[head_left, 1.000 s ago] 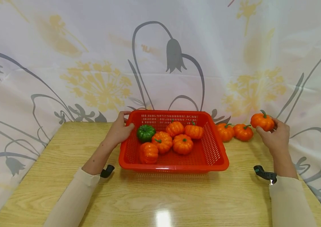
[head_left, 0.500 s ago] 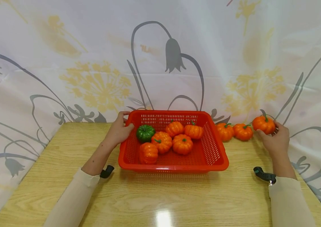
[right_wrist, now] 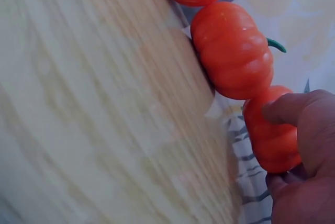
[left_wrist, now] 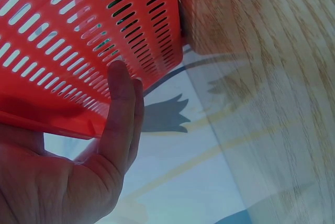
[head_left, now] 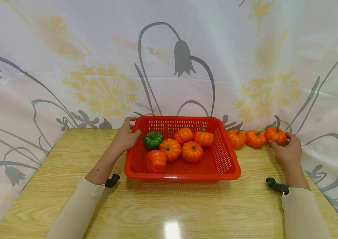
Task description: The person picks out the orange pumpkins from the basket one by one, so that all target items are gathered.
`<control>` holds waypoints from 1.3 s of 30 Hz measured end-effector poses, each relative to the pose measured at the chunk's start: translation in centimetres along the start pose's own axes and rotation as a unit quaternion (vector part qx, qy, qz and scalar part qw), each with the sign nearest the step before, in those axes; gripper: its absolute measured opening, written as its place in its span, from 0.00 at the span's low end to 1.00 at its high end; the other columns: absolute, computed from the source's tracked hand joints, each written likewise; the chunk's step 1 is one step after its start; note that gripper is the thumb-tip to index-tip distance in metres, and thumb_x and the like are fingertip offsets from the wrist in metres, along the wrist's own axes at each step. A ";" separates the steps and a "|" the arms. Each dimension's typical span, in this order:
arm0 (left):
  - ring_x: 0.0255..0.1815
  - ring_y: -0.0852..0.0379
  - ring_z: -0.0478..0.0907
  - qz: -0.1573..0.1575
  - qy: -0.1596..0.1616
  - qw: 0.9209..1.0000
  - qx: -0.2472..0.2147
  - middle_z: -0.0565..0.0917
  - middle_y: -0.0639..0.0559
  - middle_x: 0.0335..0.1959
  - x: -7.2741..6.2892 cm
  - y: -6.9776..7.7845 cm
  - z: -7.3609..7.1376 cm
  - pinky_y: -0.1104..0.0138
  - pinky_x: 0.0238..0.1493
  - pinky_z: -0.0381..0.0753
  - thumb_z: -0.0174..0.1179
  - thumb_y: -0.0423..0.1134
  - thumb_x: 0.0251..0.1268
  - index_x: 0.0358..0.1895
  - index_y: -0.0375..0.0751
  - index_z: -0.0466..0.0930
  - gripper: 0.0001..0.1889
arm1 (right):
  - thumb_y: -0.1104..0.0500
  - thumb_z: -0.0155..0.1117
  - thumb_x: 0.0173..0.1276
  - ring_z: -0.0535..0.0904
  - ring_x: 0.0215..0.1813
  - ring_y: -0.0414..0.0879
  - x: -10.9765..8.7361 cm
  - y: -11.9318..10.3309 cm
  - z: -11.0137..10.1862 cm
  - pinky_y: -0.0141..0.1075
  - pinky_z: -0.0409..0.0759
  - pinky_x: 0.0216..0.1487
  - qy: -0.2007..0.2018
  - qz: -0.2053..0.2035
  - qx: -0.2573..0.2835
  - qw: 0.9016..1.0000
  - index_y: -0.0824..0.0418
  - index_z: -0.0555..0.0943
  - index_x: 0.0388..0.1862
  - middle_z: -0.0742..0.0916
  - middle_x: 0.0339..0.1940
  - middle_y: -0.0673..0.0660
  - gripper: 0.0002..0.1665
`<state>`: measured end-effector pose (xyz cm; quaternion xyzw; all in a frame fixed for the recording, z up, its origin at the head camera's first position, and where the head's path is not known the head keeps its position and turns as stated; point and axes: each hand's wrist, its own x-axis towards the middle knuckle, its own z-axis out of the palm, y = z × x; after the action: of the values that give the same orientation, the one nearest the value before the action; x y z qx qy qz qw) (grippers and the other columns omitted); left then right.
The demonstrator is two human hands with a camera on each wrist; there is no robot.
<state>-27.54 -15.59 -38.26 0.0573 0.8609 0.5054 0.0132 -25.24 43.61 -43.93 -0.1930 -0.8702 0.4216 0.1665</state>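
Note:
My left hand (head_left: pixel 126 136) grips the left rim of a red plastic basket (head_left: pixel 183 176); in the left wrist view, fingers (left_wrist: pixel 118 114) lie against the basket's slotted outer wall (left_wrist: pixel 68 51). Inside it sit a green pumpkin (head_left: pixel 153 140) and several small orange pumpkins (head_left: pixel 171 149). At the far right of the table, my right hand (head_left: pixel 289 151) holds another orange pumpkin (head_left: pixel 275 135) between thumb and fingers, its stem upward. That pumpkin is right beside a second orange pumpkin (head_left: pixel 255 138) in a row; the right wrist view shows the two touching or nearly so.
A third loose orange pumpkin (head_left: pixel 236 138) stands between that row and the basket's right side. The wooden table (head_left: pixel 186 205) ends at the back against a flower-printed cloth (head_left: pixel 103 66). Dark wrist-worn devices (head_left: pixel 276 186) stick out below the hands.
My right hand has lowered the orange pumpkin and brought it slightly left, up to the end of the row. My left hand and the basket have stayed in place.

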 end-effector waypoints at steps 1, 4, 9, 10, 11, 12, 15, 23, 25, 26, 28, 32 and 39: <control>0.45 0.38 0.87 0.000 0.000 1.000 -0.001 0.75 0.34 0.57 0.0 0.0 0.0 0.55 0.36 0.93 0.52 0.37 0.80 0.82 0.41 0.54 0.32 | 0.50 0.64 0.75 0.65 0.75 0.69 0.0 0.1 0.0 0.54 0.66 0.79 0.001 -0.002 -0.007 1.000 0.72 0.52 0.85 0.64 0.79 0.77 0.52; 0.46 0.38 0.87 -0.001 0.000 1.000 -0.001 0.75 0.34 0.57 -0.1 0.1 0.0 0.55 0.36 0.93 0.52 0.37 0.80 0.82 0.41 0.54 0.32 | 0.50 0.66 0.74 0.69 0.68 0.66 0.2 0.4 0.3 0.44 0.72 0.71 0.010 -0.008 -0.022 1.000 0.73 0.55 0.84 0.67 0.75 0.77 0.51; 0.45 0.38 0.87 -0.002 0.002 1.000 -0.004 0.75 0.34 0.56 -0.1 0.0 -0.1 0.56 0.35 0.93 0.52 0.36 0.80 0.82 0.41 0.55 0.32 | 0.51 0.67 0.73 0.70 0.64 0.64 0.3 0.8 0.4 0.38 0.73 0.65 0.013 -0.010 -0.032 0.999 0.74 0.57 0.82 0.69 0.73 0.77 0.50; 0.45 0.38 0.87 -0.003 0.002 1.000 -0.004 0.75 0.34 0.56 -0.1 0.0 -0.1 0.55 0.35 0.93 0.52 0.36 0.80 0.82 0.41 0.55 0.32 | 0.51 0.67 0.73 0.70 0.66 0.65 0.4 0.8 0.4 0.41 0.73 0.68 0.010 -0.009 -0.029 0.999 0.75 0.57 0.82 0.69 0.74 0.78 0.50; 0.44 0.38 0.87 -0.003 0.002 1.000 -0.005 0.75 0.34 0.56 -0.1 0.0 -0.1 0.56 0.35 0.92 0.52 0.36 0.80 0.82 0.41 0.55 0.32 | 0.51 0.67 0.73 0.69 0.68 0.67 0.4 0.8 0.4 0.43 0.72 0.72 0.007 -0.007 -0.027 1.000 0.75 0.57 0.83 0.68 0.75 0.78 0.50; 0.44 0.38 0.87 -0.003 0.002 1.000 -0.004 0.75 0.34 0.56 -0.1 0.0 0.0 0.56 0.34 0.92 0.52 0.36 0.80 0.82 0.41 0.55 0.32 | 0.51 0.67 0.73 0.69 0.71 0.68 0.4 0.8 0.3 0.47 0.70 0.75 0.003 -0.006 -0.025 1.000 0.75 0.56 0.83 0.68 0.76 0.79 0.51; 0.45 0.38 0.87 -0.002 0.003 1.000 -0.005 0.75 0.34 0.56 -0.1 0.0 0.0 0.56 0.34 0.92 0.52 0.36 0.79 0.82 0.41 0.55 0.32 | 0.50 0.67 0.73 0.66 0.76 0.70 0.5 0.6 0.2 0.53 0.65 0.81 -0.009 -0.004 -0.019 1.000 0.75 0.55 0.83 0.66 0.78 0.79 0.52; 0.45 0.38 0.87 0.001 0.002 1.000 -0.003 0.75 0.34 0.56 -0.1 -0.1 0.0 0.55 0.35 0.93 0.52 0.36 0.80 0.82 0.41 0.55 0.32 | 0.51 0.64 0.74 0.58 0.81 0.74 0.2 -0.3 -0.2 0.59 0.55 0.84 -0.018 -0.033 -0.005 0.999 0.77 0.51 0.83 0.61 0.81 0.80 0.52; 0.46 0.38 0.87 0.001 0.002 1.000 -0.001 0.75 0.34 0.56 -0.1 0.0 0.0 0.55 0.36 0.93 0.52 0.36 0.80 0.82 0.41 0.55 0.32 | 0.52 0.64 0.74 0.57 0.81 0.74 0.2 -0.8 -0.2 0.60 0.54 0.84 -0.008 -0.045 0.001 0.999 0.78 0.52 0.83 0.61 0.81 0.80 0.52; 0.46 0.38 0.87 0.002 0.003 1.000 0.000 0.75 0.34 0.56 -0.1 0.0 0.0 0.55 0.36 0.93 0.52 0.37 0.80 0.82 0.41 0.55 0.32 | 0.52 0.63 0.73 0.57 0.81 0.74 0.2 -1.1 -0.3 0.60 0.54 0.84 -0.002 -0.048 0.003 0.999 0.77 0.53 0.83 0.61 0.81 0.79 0.51; 0.46 0.37 0.87 0.002 0.003 1.000 0.002 0.75 0.34 0.56 -0.1 0.0 0.0 0.55 0.36 0.93 0.53 0.37 0.80 0.82 0.41 0.55 0.32 | 0.53 0.63 0.72 0.57 0.81 0.73 0.2 -1.8 -0.4 0.60 0.54 0.84 0.012 -0.056 0.002 0.998 0.77 0.56 0.82 0.62 0.80 0.79 0.50; 0.46 0.38 0.87 0.005 0.004 1.000 0.007 0.76 0.34 0.56 -0.1 0.0 0.0 0.55 0.37 0.93 0.53 0.37 0.80 0.82 0.41 0.55 0.32 | 0.53 0.62 0.71 0.56 0.81 0.73 0.0 -3.2 -0.7 0.61 0.54 0.83 0.030 -0.078 -0.002 0.997 0.75 0.58 0.82 0.62 0.80 0.77 0.48; 0.43 0.39 0.87 0.004 0.005 1.000 0.007 0.76 0.33 0.56 0.0 0.1 0.0 0.56 0.36 0.92 0.53 0.37 0.79 0.82 0.40 0.56 0.32 | 0.54 0.64 0.72 0.58 0.82 0.68 -0.9 -6.2 -1.3 0.59 0.55 0.84 0.045 -0.121 0.006 0.992 0.71 0.60 0.83 0.65 0.81 0.72 0.46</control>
<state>-27.55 -15.54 -38.16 0.0589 0.8644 0.4994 0.0066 -25.13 40.54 -38.35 -0.1039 -0.8763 0.3946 0.2561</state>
